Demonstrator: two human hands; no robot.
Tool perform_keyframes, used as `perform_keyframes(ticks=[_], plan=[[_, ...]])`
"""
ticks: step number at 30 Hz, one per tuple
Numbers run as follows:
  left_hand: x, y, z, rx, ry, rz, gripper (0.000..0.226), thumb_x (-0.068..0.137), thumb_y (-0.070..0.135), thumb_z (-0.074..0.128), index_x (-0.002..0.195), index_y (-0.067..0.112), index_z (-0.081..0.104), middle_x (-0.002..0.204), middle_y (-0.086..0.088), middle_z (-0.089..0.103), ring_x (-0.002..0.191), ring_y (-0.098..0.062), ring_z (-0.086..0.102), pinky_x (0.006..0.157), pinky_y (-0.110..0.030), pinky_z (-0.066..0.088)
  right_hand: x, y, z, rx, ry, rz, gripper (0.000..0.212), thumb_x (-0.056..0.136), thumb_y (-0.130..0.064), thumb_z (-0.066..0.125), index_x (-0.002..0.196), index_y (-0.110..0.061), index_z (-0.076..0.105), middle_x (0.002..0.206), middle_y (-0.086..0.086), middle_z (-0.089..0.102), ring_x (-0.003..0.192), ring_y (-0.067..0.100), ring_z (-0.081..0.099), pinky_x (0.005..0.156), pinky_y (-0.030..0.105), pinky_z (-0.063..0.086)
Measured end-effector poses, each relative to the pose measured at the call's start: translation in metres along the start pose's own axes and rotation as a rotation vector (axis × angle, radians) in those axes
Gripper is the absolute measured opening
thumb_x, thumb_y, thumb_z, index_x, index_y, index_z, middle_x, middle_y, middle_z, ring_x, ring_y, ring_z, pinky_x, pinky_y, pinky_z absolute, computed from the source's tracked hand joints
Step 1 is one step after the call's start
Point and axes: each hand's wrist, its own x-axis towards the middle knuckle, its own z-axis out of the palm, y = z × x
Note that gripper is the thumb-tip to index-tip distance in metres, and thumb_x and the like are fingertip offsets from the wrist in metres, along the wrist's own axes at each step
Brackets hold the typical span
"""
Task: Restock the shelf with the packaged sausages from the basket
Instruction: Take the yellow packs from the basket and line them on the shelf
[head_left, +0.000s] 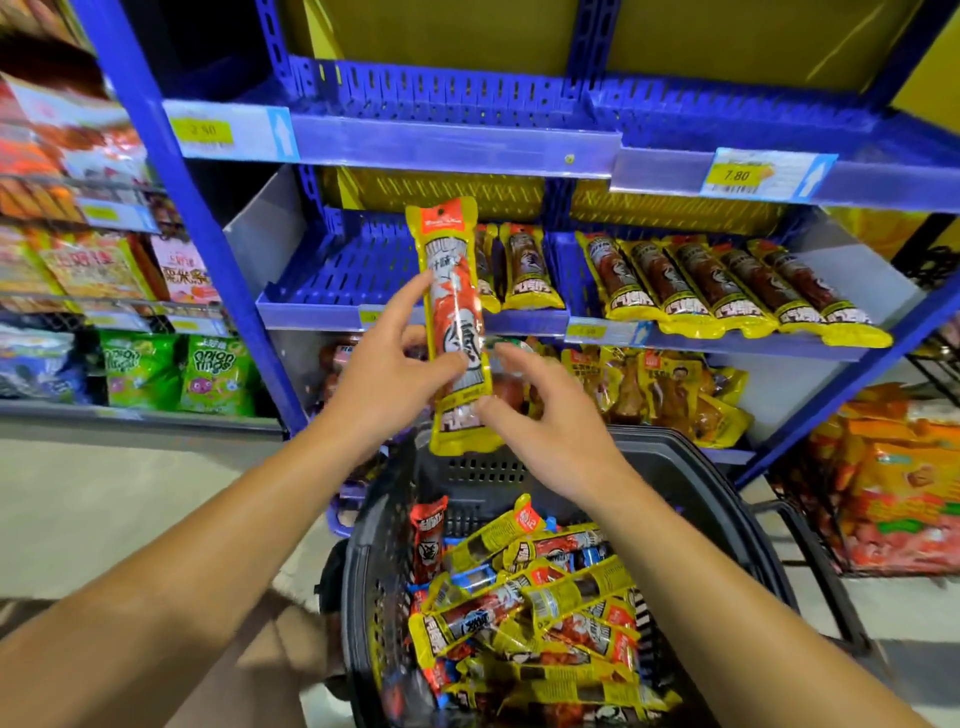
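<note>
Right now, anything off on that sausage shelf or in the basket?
Nothing damaged or spilled. The sausage shelf is unevenly stocked: bare left tray, packs only middle and right. Sausage packs lie jumbled in the basket. Left hand holds one pack upright.

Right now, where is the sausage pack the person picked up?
In the head view's centre, the sausage pack stands upright in the left hand, above the basket and before the blue shelf.
</note>
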Motion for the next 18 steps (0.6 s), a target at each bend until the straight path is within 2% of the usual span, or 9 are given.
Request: perform_keyframes(ticks=[2, 4, 6, 8, 11, 14, 18], plan=[[0.018, -0.002, -0.019, 0.152, 0.069, -0.011, 0.071, 0.079, 0.024, 0.069, 0.138, 0.049, 0.038, 0.103, 0.005, 0.072, 0.076, -0.014, 0.067, 0.067, -0.037, 0.054, 0.016, 0.001, -0.005, -0.162, 0.086, -0.007, 0.055, 0.089, -0.036, 0.064, 0.141, -0.026, 0.049, 0.14, -0.005, 0.05, 0.134, 0.015, 0.035, 0.104, 0.025, 0.026], [0.041, 0.0, -0.032, 0.243, 0.121, -0.025, 0.067, 0.072, 0.033, 0.065, 0.135, 0.045, 0.045, 0.102, 0.005, 0.071, 0.076, -0.015, 0.064, 0.071, -0.036, 0.052, 0.032, 0.002, -0.012, -0.262, 0.142, -0.035, 0.055, 0.09, -0.039, 0.062, 0.141, -0.023, 0.049, 0.142, -0.001, 0.048, 0.135, 0.021, 0.032, 0.107, 0.031, 0.026], [0.069, 0.003, -0.04, 0.424, 0.178, -0.016, 0.062, 0.075, 0.034, 0.063, 0.136, 0.032, 0.051, 0.116, 0.0, 0.068, 0.098, -0.021, 0.064, 0.086, -0.035, 0.046, 0.048, 0.004, -0.018, -0.364, 0.174, -0.063, 0.056, 0.089, -0.042, 0.059, 0.139, -0.02, 0.05, 0.14, 0.003, 0.049, 0.134, 0.025, 0.032, 0.108, 0.034, 0.026], [0.096, 0.006, -0.043, 0.553, 0.235, -0.032, 0.048, 0.085, 0.03, 0.063, 0.131, 0.021, 0.057, 0.121, -0.006, 0.065, 0.112, -0.026, 0.059, 0.092, -0.031, 0.042, 0.062, 0.006, -0.02, -0.432, 0.201, -0.061, 0.055, 0.088, -0.041, 0.059, 0.137, -0.018, 0.051, 0.138, 0.003, 0.049, 0.134, 0.027, 0.032, 0.108, 0.034, 0.026], [0.119, 0.002, -0.042, 0.534, 0.247, -0.126, 0.034, 0.087, 0.029, 0.061, 0.12, 0.02, 0.065, 0.102, -0.006, 0.067, 0.105, -0.027, 0.061, 0.083, -0.026, 0.042, 0.074, 0.008, -0.018, -0.513, 0.253, -0.087, 0.057, 0.084, -0.046, 0.053, 0.133, -0.017, 0.055, 0.134, 0.002, 0.051, 0.132, 0.027, 0.037, 0.107, 0.032, 0.024], [0.127, -0.007, -0.043, 0.543, 0.199, -0.201, 0.033, 0.086, 0.035, 0.061, 0.114, 0.019, 0.069, 0.114, -0.005, 0.068, 0.11, -0.026, 0.059, 0.089, -0.029, 0.044, 0.078, 0.01, -0.016, -0.531, 0.263, -0.084, 0.059, 0.084, -0.045, 0.052, 0.136, -0.016, 0.053, 0.137, 0.001, 0.049, 0.133, 0.025, 0.035, 0.111, 0.037, 0.026], [0.122, -0.01, -0.057, 0.503, 0.106, -0.181, 0.042, 0.082, 0.043, 0.064, 0.118, 0.021, 0.066, 0.12, -0.001, 0.066, 0.105, -0.02, 0.06, 0.09, -0.032, 0.047, 0.08, 0.014, -0.014, -0.581, 0.229, -0.1, 0.059, 0.09, -0.039, 0.059, 0.142, -0.015, 0.047, 0.145, 0.001, 0.044, 0.139, 0.026, 0.029, 0.116, 0.041, 0.024]])
